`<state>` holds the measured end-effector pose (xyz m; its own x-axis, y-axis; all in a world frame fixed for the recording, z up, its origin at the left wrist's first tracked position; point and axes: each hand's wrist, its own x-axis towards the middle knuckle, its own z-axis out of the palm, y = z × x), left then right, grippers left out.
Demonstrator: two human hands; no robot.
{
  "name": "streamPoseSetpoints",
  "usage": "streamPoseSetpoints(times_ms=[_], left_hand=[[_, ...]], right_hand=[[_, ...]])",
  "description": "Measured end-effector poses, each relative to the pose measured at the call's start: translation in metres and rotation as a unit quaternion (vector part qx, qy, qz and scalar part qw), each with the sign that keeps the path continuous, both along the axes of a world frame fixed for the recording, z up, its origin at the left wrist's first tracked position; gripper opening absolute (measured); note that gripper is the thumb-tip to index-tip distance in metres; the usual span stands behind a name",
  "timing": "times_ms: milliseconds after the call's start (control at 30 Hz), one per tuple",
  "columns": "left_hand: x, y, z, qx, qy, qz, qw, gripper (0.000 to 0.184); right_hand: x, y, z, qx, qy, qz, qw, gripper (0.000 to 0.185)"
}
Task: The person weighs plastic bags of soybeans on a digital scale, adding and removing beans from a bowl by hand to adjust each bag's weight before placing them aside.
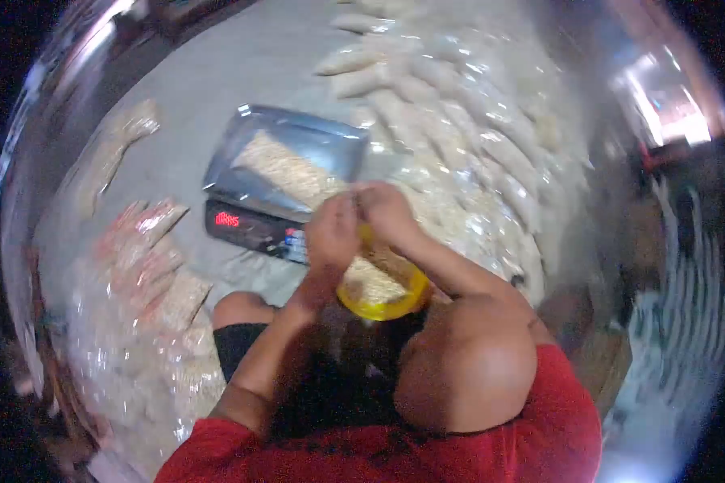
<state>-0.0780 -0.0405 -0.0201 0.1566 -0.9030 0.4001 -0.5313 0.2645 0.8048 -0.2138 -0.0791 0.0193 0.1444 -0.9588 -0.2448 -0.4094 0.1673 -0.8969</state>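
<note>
Scale (pixel 246 232) stood between left packets (pixel 149 253) and right packets (pixel 491 153).
A filled bag (pixel 286 165) lay on the scale; a part-filled container (pixel 370 309) sat before it, toward the right.

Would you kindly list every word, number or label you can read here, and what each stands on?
No text reads with certainty.
Scale display: red digits, too blurred to quote.
Coloured panel on the scale's front: too small and blurred to read.
Reddish bags at left: no legible lettering.
</note>
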Motion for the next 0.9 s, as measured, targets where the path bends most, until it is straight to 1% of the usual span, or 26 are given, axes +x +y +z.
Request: streamPoseSetpoints(times_ms=[67, 100, 133, 167, 200, 233, 267, 300, 333, 367, 467, 533, 567, 600, 633, 667, 700, 767, 800, 833, 867, 900], left_hand=[[-0.001, 0.003, 0.017, 0.12, 0.123, -0.048, 0.984, 0.029], [0.002, 0.009, 0.022, 0.162, 0.036, -0.019, 0.986, 0.032], [0.0, 0.011, 0.035, 0.101, 0.018, 0.006, 0.995, 0.032], [0.001, 0.014, 0.047, 0.146, 0.032, 0.002, 0.989, 0.031], [0.003, 0.014, 0.052, 0.188, 0.04, 0.004, 0.981, 0.031], [0.006, 0.013, 0.048, 0.187, 0.04, -0.007, 0.982, 0.031], [0.009, 0.013, 0.041, 0.161, 0.008, 0.0, 0.987, 0.03], [0.011, 0.013, 0.035, 0.137, -0.026, 0.006, 0.99, 0.03], [0.009, 0.011, 0.033, 0.057, -0.027, 0.007, 0.998, 0.028], [0.005, 0.009, 0.03, 0.055, -0.027, 0.004, 0.998, 0.028], [0.009, 0.019, 0.035, 0.077, -0.013, -0.018, 0.997, 0.028], [0.004, 0.024, 0.041, 0.16, 0.006, -0.029, 0.987, 0.027], [-0.003, 0.028, 0.047, 0.158, 0.01, -0.038, 0.987, 0.027], [-0.008, 0.031, 0.053, 0.123, 0.009, -0.042, 0.991, 0.027], [-0.012, 0.034, 0.058, 0.092, 0.007, -0.045, 0.995, 0.028], [-0.018, 0.04, 0.068, 0.111, 0.01, -0.05, 0.992, 0.027], [-0.021, 0.049, 0.065, 0.119, 0.007, -0.055, 0.991, 0.027], [-0.02, 0.063, 0.061, 0.091, 0.019, -0.131, 0.987, 0.026], [-0.023, 0.069, 0.06, 0.092, 0.023, -0.166, 0.982, 0.02], [-0.026, 0.073, 0.063, 0.117, 0.018, -0.197, 0.973, 0.02], [-0.031, 0.077, 0.071, 0.145, 0.012, -0.22, 0.965, 0.02], [-0.039, 0.077, 0.064, 0.141, -0.018, -0.243, 0.959, 0.021]], right_hand=[[-0.008, 0.025, 0.012, -0.144, 0.091, 0.012, 0.985, 0.021], [-0.015, 0.032, -0.011, -0.178, 0.103, 0.027, 0.978, 0.019], [-0.024, 0.039, -0.011, -0.236, 0.12, 0.068, 0.962, 0.02], [-0.037, 0.05, -0.013, -0.231, 0.133, 0.049, 0.963, 0.02], [-0.045, 0.06, -0.016, -0.314, 0.152, 0.141, 0.927, 0.022], [-0.05, 0.07, -0.019, -0.392, 0.167, 0.236, 0.873, 0.024], [-0.051, 0.086, -0.032, -0.392, 0.17, 0.23, 0.874, 0.024], [-0.049, 0.106, -0.054, -0.355, 0.189, 0.2, 0.894, 0.024], [-0.048, 0.115, -0.057, -0.317, 0.21, 0.171, 0.909, 0.023], [-0.054, 0.115, -0.063, -0.318, 0.211, 0.167, 0.909, 0.023], [-0.054, 0.121, -0.041, -0.268, 0.23, 0.221, 0.909, 0.025], [-0.068, 0.12, -0.032, -0.244, 0.251, 0.242, 0.905, 0.026], [-0.079, 0.119, -0.033, -0.236, 0.263, 0.246, 0.903, 0.026], [-0.094, 0.116, -0.052, -0.253, 0.215, 0.224, 0.916, 0.028], [-0.109, 0.114, -0.086, -0.268, 0.165, 0.201, 0.927, 0.029], [-0.119, 0.116, -0.121, -0.28, 0.109, 0.177, 0.937, 0.031], [-0.125, 0.12, -0.15, -0.289, 0.05, 0.153, 0.944, 0.032], [-0.152, 0.121, -0.065, -0.198, 0.105, 0.005, 0.975, 0.038], [-0.165, 0.121, -0.018, -0.147, 0.122, -0.067, 0.979, 0.042], [-0.179, 0.116, -0.003, -0.129, 0.262, -0.203, 0.935, 0.047], [-0.218, 0.114, -0.03, -0.177, 0.4, -0.288, 0.852, 0.051], [-0.259, 0.112, -0.038, -0.167, 0.48, -0.319, 0.8, 0.051]])
